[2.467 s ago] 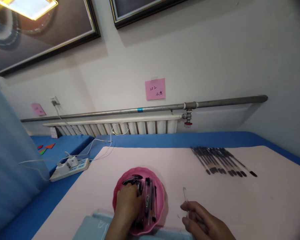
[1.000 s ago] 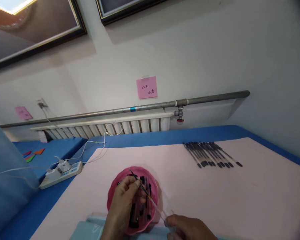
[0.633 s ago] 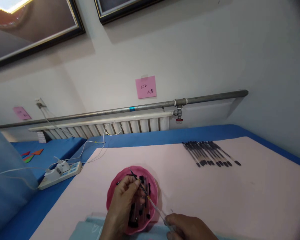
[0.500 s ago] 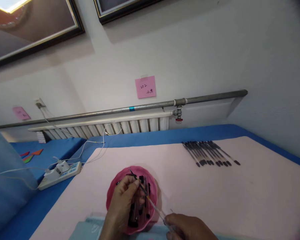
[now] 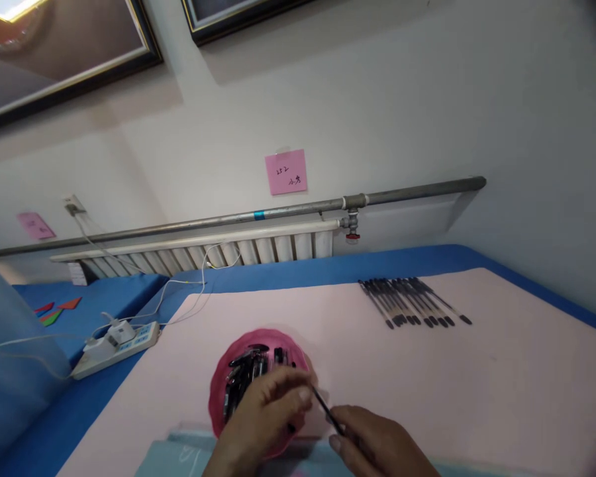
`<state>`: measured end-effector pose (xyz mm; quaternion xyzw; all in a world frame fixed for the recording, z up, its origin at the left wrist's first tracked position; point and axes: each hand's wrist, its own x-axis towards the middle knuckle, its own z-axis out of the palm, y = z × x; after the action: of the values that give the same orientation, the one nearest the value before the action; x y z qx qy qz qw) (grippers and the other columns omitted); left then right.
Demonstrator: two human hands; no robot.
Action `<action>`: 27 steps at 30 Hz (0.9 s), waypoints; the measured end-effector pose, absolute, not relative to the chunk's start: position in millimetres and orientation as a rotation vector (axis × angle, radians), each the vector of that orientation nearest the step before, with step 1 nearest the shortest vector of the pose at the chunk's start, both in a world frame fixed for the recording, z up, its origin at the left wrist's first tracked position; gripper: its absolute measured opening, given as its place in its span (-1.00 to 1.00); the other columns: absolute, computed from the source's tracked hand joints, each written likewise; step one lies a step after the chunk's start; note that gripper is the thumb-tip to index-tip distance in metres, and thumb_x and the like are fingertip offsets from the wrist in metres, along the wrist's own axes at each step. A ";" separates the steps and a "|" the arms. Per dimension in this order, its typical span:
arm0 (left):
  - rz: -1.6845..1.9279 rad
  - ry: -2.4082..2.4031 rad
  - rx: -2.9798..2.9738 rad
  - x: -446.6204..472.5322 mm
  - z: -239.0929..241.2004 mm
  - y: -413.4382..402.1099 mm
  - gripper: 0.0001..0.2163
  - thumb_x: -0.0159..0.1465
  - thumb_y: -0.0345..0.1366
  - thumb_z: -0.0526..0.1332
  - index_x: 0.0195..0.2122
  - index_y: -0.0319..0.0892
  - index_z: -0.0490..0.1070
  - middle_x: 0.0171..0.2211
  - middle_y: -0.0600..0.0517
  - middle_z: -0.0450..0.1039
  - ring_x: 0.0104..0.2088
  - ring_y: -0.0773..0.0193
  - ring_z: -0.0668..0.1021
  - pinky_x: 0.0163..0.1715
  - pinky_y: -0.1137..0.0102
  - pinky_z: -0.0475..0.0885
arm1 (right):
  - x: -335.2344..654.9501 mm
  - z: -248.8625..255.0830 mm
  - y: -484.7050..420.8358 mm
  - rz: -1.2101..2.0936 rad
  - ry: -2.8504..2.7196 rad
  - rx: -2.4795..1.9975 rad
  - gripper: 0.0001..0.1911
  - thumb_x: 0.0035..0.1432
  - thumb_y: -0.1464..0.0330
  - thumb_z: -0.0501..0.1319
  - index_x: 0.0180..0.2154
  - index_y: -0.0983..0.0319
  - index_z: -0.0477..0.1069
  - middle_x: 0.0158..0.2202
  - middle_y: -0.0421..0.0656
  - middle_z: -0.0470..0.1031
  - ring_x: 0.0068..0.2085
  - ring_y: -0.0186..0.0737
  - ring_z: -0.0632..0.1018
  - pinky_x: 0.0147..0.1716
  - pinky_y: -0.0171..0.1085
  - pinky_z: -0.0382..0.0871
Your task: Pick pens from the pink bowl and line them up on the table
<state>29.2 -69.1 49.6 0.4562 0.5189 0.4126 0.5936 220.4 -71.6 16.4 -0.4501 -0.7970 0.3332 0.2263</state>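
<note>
A pink bowl [image 5: 217, 387] holding several black pen parts sits on the pink mat [image 5: 477, 384] near the front edge. My left hand [image 5: 265, 417] hovers over the bowl's right side, fingers pinched on the upper end of a thin pen refill [image 5: 322, 404]. My right hand [image 5: 377, 444] is just right of the bowl, fingers closed round a clear pen barrel that the refill enters; the barrel itself is mostly hidden in the hand. A row of several assembled black pens [image 5: 412, 301] lies at the far right of the mat.
A white power strip [image 5: 114, 339] with plugs and cables lies on the blue table cover at left. A radiator [image 5: 203, 253] and pipe run along the wall behind. A light blue sheet [image 5: 179, 457] lies at the front edge. Coloured shapes [image 5: 57, 309] lie far left.
My left hand moved right, off the bowl's middle, toward my right hand, pushing the refill further in. More pen parts in the bowl now show. The view tilted slightly.
</note>
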 end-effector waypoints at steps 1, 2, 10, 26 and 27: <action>1.019 1.248 1.035 26.1 50.4 -68.8 -0.70 0.05 -0.13 0.26 -0.24 -0.19 0.48 -0.39 0.01 0.50 -0.43 0.32 0.48 -0.44 0.46 0.34 | 221.7 17.2 -70.9 0.913 -2.153 -1.253 -0.81 0.15 0.23 0.05 -0.37 0.13 0.37 -0.42 -0.19 0.48 -0.41 -0.26 0.45 -0.46 -0.39 0.25; 1.096 1.314 0.998 22.1 50.9 -67.9 -0.67 0.07 -0.10 0.23 -0.20 -0.17 0.47 -0.34 0.00 0.51 -0.38 0.28 0.49 -0.39 0.43 0.36 | 223.2 18.5 -70.0 0.904 -2.106 -1.274 -0.79 0.15 0.21 0.05 -0.37 0.13 0.38 -0.43 -0.20 0.48 -0.42 -0.27 0.45 -0.46 -0.39 0.26; 1.082 1.712 1.335 11.5 42.9 -60.5 -0.82 0.13 -0.22 0.12 -0.34 -0.12 0.48 -0.38 0.01 0.50 -0.38 0.20 0.49 -0.36 0.35 0.34 | 228.9 26.2 -65.3 0.904 -1.963 -1.334 -0.72 0.17 0.15 0.02 -0.35 0.16 0.40 -0.48 -0.20 0.45 -0.46 -0.27 0.43 -0.46 -0.35 0.26; 0.314 2.162 2.066 21.6 24.4 -50.3 -0.76 0.15 -0.32 0.08 -0.32 -0.15 0.55 -0.08 -0.15 0.41 -0.06 0.04 0.38 -0.06 0.22 0.18 | 227.7 32.0 -67.5 0.908 -1.942 -1.380 -0.75 0.16 0.18 0.05 -0.38 0.15 0.41 -0.53 -0.24 0.38 -0.50 -0.30 0.38 -0.49 -0.36 0.20; 0.303 2.172 2.061 23.0 23.8 -49.6 -0.77 0.15 -0.31 0.08 -0.32 -0.16 0.55 -0.06 -0.15 0.40 -0.05 0.02 0.37 -0.05 0.22 0.18 | 227.3 32.5 -67.6 0.910 -1.932 -1.385 -0.75 0.15 0.17 0.05 -0.38 0.15 0.41 -0.54 -0.24 0.38 -0.50 -0.30 0.38 -0.50 -0.37 0.20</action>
<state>23.0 -49.6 23.8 0.6834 0.7200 0.1005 0.0659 227.3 -67.6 32.5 -0.5202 -0.7255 0.3416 0.2938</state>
